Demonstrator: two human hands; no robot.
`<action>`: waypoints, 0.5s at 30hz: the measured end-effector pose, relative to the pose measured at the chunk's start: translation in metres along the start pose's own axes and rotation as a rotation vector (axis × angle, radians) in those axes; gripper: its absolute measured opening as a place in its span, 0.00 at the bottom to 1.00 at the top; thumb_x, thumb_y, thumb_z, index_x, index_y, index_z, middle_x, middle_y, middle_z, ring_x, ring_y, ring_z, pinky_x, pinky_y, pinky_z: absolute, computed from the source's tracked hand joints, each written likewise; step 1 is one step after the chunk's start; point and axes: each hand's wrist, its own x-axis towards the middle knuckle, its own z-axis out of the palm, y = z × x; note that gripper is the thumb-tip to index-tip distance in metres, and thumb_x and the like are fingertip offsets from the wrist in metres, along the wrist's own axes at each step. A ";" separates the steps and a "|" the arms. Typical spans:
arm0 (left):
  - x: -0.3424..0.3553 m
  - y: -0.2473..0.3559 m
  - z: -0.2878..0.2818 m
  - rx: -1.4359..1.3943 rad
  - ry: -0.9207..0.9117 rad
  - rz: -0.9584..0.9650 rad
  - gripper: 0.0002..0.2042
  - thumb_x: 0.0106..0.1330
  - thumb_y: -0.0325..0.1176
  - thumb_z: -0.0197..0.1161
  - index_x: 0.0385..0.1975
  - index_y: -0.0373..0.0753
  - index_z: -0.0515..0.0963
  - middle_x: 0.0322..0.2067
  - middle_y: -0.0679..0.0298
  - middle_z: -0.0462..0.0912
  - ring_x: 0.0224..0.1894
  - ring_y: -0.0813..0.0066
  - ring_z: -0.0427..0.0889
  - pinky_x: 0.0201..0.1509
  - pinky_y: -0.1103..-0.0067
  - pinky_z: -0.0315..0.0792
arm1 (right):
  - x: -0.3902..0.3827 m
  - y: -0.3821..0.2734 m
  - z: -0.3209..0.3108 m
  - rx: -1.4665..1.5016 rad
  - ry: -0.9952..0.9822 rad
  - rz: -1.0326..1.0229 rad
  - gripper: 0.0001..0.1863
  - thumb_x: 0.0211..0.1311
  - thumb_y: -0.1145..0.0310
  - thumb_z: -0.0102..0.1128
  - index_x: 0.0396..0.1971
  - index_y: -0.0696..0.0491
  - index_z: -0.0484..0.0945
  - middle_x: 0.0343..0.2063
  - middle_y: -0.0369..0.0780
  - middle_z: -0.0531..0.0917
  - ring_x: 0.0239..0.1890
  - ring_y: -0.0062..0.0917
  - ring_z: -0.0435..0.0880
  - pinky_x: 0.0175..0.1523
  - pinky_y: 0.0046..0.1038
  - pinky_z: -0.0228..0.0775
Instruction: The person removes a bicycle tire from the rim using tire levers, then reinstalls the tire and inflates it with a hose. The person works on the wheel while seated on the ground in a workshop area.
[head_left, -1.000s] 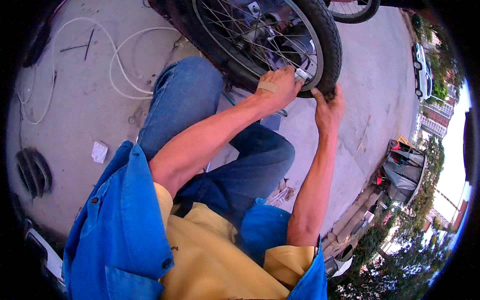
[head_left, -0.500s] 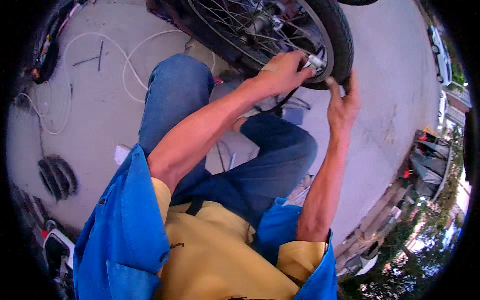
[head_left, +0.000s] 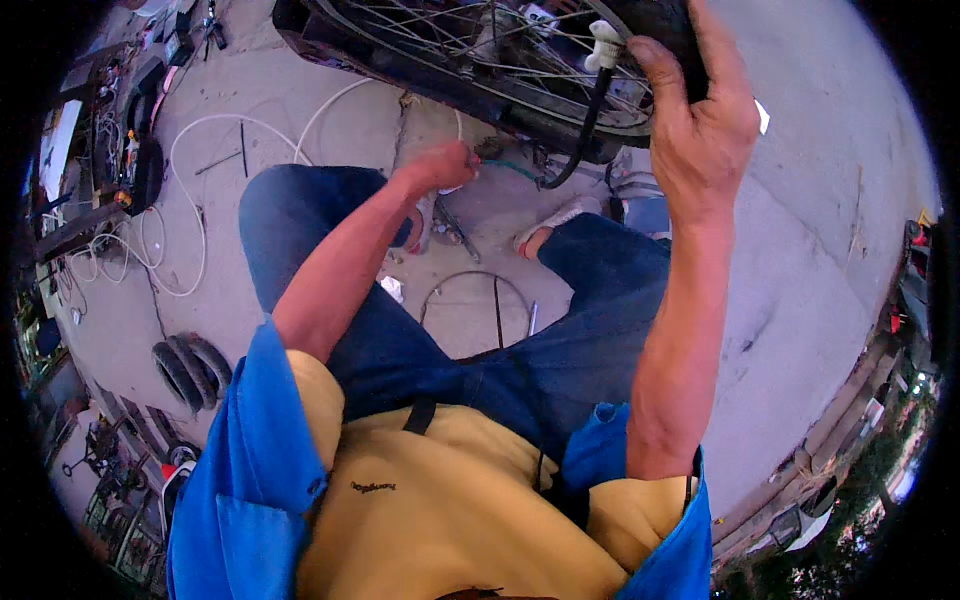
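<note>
Up top, right hand (head_left: 700, 120) fingers clamp tyre (head_left: 655, 25); left hand (head_left: 445, 165) fisted, contents unclear.

Grey concrete ground (head_left: 820, 250) carries white hose loops (head_left: 190, 215), stacked tyres (head_left: 190, 365) and a wire hoop (head_left: 475, 300).

The ground is pale grey concrete (head_left: 840, 250), lit by flat daylight, with a crack or seam running across it at about three o'clock. A white hose (head_left: 190, 215) loops over the concrete at ten o'clock, beside a thin dark rod (head_left: 243, 150). At nine o'clock stands a cluttered dark workbench (head_left: 85, 180) strewn with cables and tools. Black tyres (head_left: 190, 365) lie stacked at eight o'clock, with more clutter below them toward seven. A thin wire hoop (head_left: 470, 290) rests on the floor near the centre. At four o'clock a kerb (head_left: 850, 400) edges the concrete, with greenery (head_left: 860, 470) beyond it.
</note>
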 end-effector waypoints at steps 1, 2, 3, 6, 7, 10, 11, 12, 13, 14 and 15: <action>0.011 -0.015 0.027 0.105 0.013 0.006 0.18 0.70 0.43 0.65 0.46 0.31 0.80 0.37 0.51 0.86 0.41 0.58 0.86 0.49 0.65 0.79 | -0.002 -0.001 0.001 -0.020 0.000 0.035 0.26 0.66 0.76 0.65 0.65 0.56 0.77 0.59 0.51 0.82 0.59 0.42 0.83 0.63 0.36 0.72; 0.021 -0.030 0.055 0.077 -0.028 0.033 0.22 0.69 0.45 0.66 0.51 0.31 0.76 0.42 0.49 0.84 0.45 0.56 0.84 0.53 0.64 0.77 | -0.005 -0.003 0.001 -0.046 -0.003 0.069 0.27 0.66 0.75 0.67 0.65 0.55 0.76 0.59 0.51 0.82 0.60 0.42 0.83 0.63 0.35 0.72; 0.033 -0.042 0.082 0.054 -0.055 0.072 0.27 0.68 0.46 0.66 0.56 0.30 0.71 0.46 0.47 0.81 0.49 0.53 0.82 0.57 0.64 0.75 | -0.006 -0.006 -0.003 -0.059 -0.021 0.098 0.27 0.66 0.74 0.67 0.66 0.55 0.76 0.59 0.50 0.82 0.60 0.39 0.82 0.64 0.34 0.71; 0.053 -0.105 0.178 -0.121 0.140 0.220 0.42 0.65 0.51 0.69 0.69 0.29 0.59 0.60 0.41 0.74 0.62 0.46 0.76 0.67 0.61 0.70 | -0.002 -0.004 -0.005 -0.018 -0.107 0.130 0.27 0.67 0.76 0.66 0.67 0.56 0.75 0.60 0.44 0.82 0.62 0.28 0.80 0.67 0.29 0.68; 0.065 -0.109 0.192 -0.168 0.219 0.281 0.47 0.64 0.52 0.70 0.74 0.29 0.54 0.64 0.39 0.71 0.66 0.43 0.73 0.71 0.60 0.68 | -0.007 -0.001 -0.012 -0.061 -0.098 0.143 0.29 0.67 0.79 0.63 0.68 0.58 0.72 0.62 0.45 0.81 0.65 0.29 0.78 0.70 0.31 0.66; 0.063 -0.118 0.210 -0.177 0.188 0.049 0.49 0.65 0.57 0.67 0.76 0.30 0.52 0.75 0.40 0.56 0.73 0.42 0.63 0.77 0.60 0.61 | -0.018 0.004 -0.021 -0.054 -0.186 0.244 0.32 0.67 0.82 0.59 0.71 0.60 0.67 0.65 0.46 0.76 0.69 0.33 0.74 0.75 0.34 0.60; 0.059 -0.116 0.211 -0.172 0.138 -0.083 0.49 0.66 0.58 0.66 0.76 0.31 0.52 0.76 0.41 0.54 0.75 0.43 0.62 0.78 0.60 0.60 | -0.018 0.004 -0.023 -0.042 -0.212 0.289 0.32 0.67 0.82 0.58 0.72 0.60 0.66 0.67 0.47 0.75 0.69 0.33 0.73 0.75 0.35 0.59; 0.054 -0.092 0.181 -0.114 0.092 -0.188 0.49 0.65 0.58 0.67 0.76 0.31 0.52 0.75 0.42 0.56 0.75 0.43 0.62 0.77 0.59 0.60 | -0.023 0.001 -0.026 -0.059 -0.211 0.352 0.32 0.68 0.83 0.57 0.72 0.60 0.65 0.68 0.47 0.74 0.70 0.34 0.72 0.76 0.35 0.59; 0.049 -0.076 0.159 -0.062 0.061 -0.324 0.50 0.65 0.59 0.67 0.77 0.32 0.52 0.74 0.42 0.58 0.74 0.44 0.63 0.77 0.59 0.61 | -0.022 -0.002 -0.026 -0.054 -0.203 0.374 0.33 0.68 0.83 0.57 0.73 0.60 0.64 0.68 0.47 0.73 0.70 0.34 0.72 0.76 0.35 0.58; 0.054 -0.072 0.158 -0.069 0.060 -0.343 0.49 0.65 0.59 0.67 0.76 0.32 0.54 0.73 0.42 0.60 0.74 0.45 0.64 0.76 0.58 0.62 | -0.021 -0.004 -0.026 -0.042 -0.195 0.401 0.33 0.68 0.83 0.56 0.73 0.61 0.64 0.68 0.48 0.73 0.70 0.35 0.71 0.76 0.36 0.58; 0.062 -0.076 0.161 -0.066 0.054 -0.359 0.48 0.65 0.60 0.66 0.75 0.33 0.56 0.72 0.43 0.62 0.73 0.45 0.65 0.75 0.58 0.63 | -0.022 -0.007 -0.022 -0.030 -0.180 0.436 0.33 0.68 0.83 0.56 0.73 0.61 0.64 0.69 0.48 0.72 0.71 0.35 0.71 0.76 0.36 0.58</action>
